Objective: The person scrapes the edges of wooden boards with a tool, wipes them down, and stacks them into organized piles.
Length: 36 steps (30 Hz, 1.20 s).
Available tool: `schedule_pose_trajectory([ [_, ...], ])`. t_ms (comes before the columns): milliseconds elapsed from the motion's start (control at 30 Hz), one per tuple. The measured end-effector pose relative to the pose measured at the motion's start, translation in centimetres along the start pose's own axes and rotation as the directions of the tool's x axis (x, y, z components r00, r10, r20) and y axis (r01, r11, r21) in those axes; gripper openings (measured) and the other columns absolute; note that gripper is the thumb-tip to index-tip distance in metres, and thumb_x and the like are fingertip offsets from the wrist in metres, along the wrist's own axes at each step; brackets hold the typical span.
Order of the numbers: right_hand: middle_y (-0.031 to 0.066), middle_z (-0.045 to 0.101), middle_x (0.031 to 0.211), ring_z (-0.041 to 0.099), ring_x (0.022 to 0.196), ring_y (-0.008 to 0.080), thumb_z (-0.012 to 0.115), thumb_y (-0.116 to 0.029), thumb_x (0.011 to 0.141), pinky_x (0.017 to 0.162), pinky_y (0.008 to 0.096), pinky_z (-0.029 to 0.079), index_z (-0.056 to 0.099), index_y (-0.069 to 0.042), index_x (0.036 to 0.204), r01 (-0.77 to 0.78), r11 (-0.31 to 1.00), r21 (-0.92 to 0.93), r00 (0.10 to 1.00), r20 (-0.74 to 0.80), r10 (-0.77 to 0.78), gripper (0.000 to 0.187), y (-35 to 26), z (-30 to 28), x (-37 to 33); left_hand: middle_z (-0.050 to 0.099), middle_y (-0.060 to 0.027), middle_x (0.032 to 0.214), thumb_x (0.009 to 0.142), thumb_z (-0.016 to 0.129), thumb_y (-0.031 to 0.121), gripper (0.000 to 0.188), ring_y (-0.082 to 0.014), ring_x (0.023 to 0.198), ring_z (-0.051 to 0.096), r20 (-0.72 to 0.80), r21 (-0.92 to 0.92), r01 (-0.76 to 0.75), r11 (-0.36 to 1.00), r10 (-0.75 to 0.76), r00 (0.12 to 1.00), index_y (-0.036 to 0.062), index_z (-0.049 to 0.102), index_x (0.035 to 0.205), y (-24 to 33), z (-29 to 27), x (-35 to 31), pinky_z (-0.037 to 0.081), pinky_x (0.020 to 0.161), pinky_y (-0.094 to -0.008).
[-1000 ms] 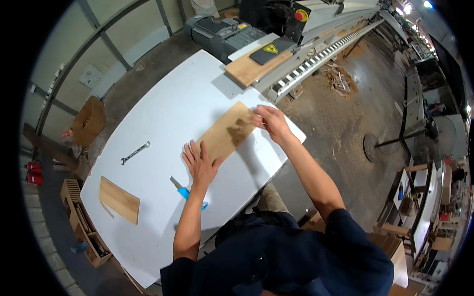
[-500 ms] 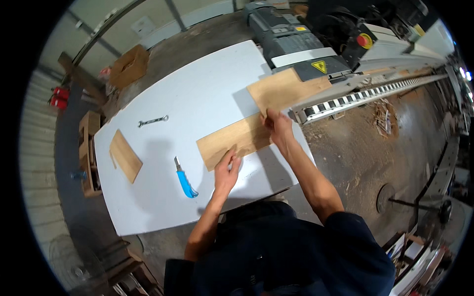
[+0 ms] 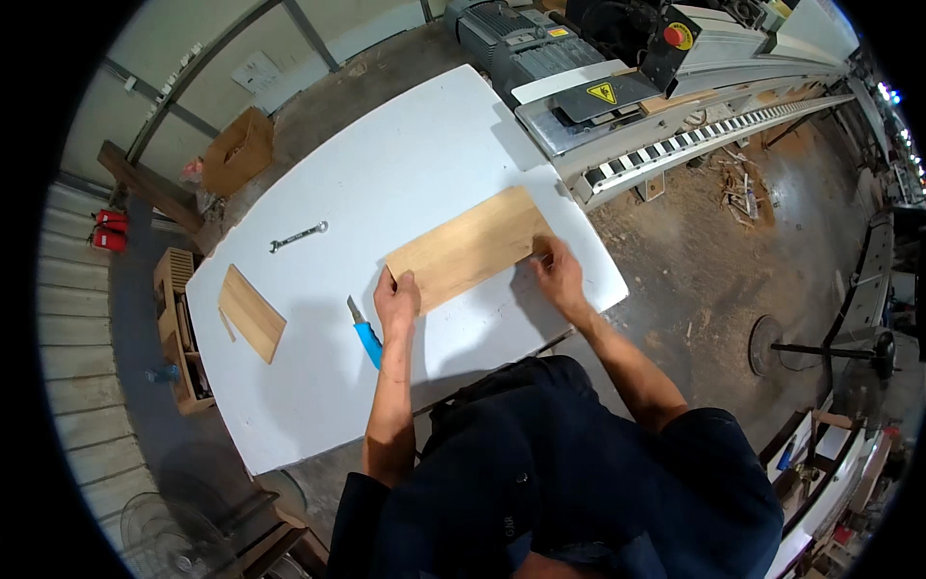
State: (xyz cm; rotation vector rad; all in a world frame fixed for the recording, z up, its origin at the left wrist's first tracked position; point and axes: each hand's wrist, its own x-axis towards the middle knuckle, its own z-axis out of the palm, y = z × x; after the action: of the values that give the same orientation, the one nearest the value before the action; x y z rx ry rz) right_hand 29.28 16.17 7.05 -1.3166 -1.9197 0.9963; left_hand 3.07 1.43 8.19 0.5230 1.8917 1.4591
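Observation:
A rectangular light-brown wooden board [image 3: 473, 246] is between my hands over the white table. My left hand [image 3: 395, 297] is closed on its left end, thumb on the top face and fingers hidden beneath. My right hand [image 3: 559, 275] grips the near right corner, fingers bent around the edge. Whether a second board lies under this one, I cannot tell. Close beside my left forearm lies a utility knife [image 3: 367, 343] with a blue handle and its blade out, the handle's end partly hidden by my arm.
On the white table [image 3: 318, 405] lie a wrench [image 3: 299, 236], a smaller wooden board [image 3: 253, 317] and a thin wood strip [image 3: 227, 325]. Beyond the right corner stands a machine with a motor [image 3: 511, 48], a conveyor chain [image 3: 675, 145] and a red stop button [image 3: 677, 36]. A cardboard box [image 3: 238, 152] sits behind.
The board that spanned the machine's edge and table no longer shows there. My left hand moved left to the board's end, and my right hand moved nearer. The view has shifted slightly.

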Motion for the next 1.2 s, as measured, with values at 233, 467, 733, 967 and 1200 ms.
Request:
schedule_pose_trajectory([
  [233, 0.0174, 0.062, 0.099, 0.062, 0.092, 0.0363, 0.071, -0.006, 0.073, 0.08, 0.0425, 0.052, 0.064, -0.003, 0.113, 0.291, 0.924, -0.247, 0.956, 0.106, -0.273, 0.041, 1.6, -2.4, 3.6, 0.045, -0.0299, 0.133, 0.076, 0.077, 0.017, 0.071, -0.0429, 0.12, 0.044, 0.133, 0.79, -0.301, 0.534, 0.331, 0.934, 0.0008, 0.05, 0.139, -1.8, -0.8, -4.5, 0.041, 0.101, -0.0447],
  [467, 0.0165, 0.067, 0.091, 0.065, 0.087, 0.0329, 0.074, -0.014, 0.073, 0.079, 0.0404, 0.052, 0.07, -0.005, 0.095, 0.187, 0.96, -0.208, 0.973, 0.173, -0.152, 0.024, 1.4, -1.9, 5.4, 0.056, -0.0262, 0.123, 0.076, 0.073, 0.006, 0.065, -0.0425, 0.109, 0.053, 0.095, 0.792, -0.326, 0.516, 0.423, 0.901, -0.0038, 0.05, 0.135, -2.4, -0.4, -3.7, 0.046, 0.094, -0.0459],
  [733, 0.0151, 0.064, 0.087, 0.064, 0.083, 0.0352, 0.072, -0.015, 0.076, 0.074, 0.043, 0.052, 0.069, -0.008, 0.09, 0.346, 0.918, -0.195, 0.923, 0.247, -0.296, 0.016, 2.1, -2.0, 6.1, 0.059, -0.0252, 0.119, 0.075, 0.073, 0.005, 0.062, -0.0424, 0.105, 0.055, 0.089, 0.796, -0.321, 0.513, 0.425, 0.901, -0.0034, 0.052, 0.133, -2.5, -0.8, -3.2, 0.049, 0.09, -0.0458],
  [967, 0.0145, 0.065, 0.085, 0.064, 0.079, 0.0357, 0.07, -0.014, 0.077, 0.071, 0.0438, 0.053, 0.067, -0.008, 0.09, 0.376, 0.895, -0.242, 0.926, 0.135, -0.352, 0.015, 3.0, -1.1, 5.3, 0.061, -0.0244, 0.116, 0.074, 0.074, 0.004, 0.06, -0.0422, 0.102, 0.057, 0.158, 0.796, -0.384, 0.468, 0.452, 0.878, -0.0027, 0.054, 0.13, -1.9, -1.6, -3.1, 0.051, 0.088, -0.0455],
  [1200, 0.0153, 0.067, 0.088, 0.064, 0.078, 0.0337, 0.074, -0.018, 0.074, 0.07, 0.0428, 0.052, 0.068, -0.006, 0.082, 0.286, 0.928, -0.238, 0.933, 0.292, -0.213, 0.015, 1.6, -1.9, 6.3, 0.062, -0.0242, 0.118, 0.072, 0.079, 0.008, 0.064, -0.0407, 0.106, 0.058, 0.114, 0.82, -0.32, 0.474, 0.414, 0.903, -0.0041, 0.056, 0.13, -2.0, -1.3, -3.1, 0.05, 0.093, -0.0442],
])
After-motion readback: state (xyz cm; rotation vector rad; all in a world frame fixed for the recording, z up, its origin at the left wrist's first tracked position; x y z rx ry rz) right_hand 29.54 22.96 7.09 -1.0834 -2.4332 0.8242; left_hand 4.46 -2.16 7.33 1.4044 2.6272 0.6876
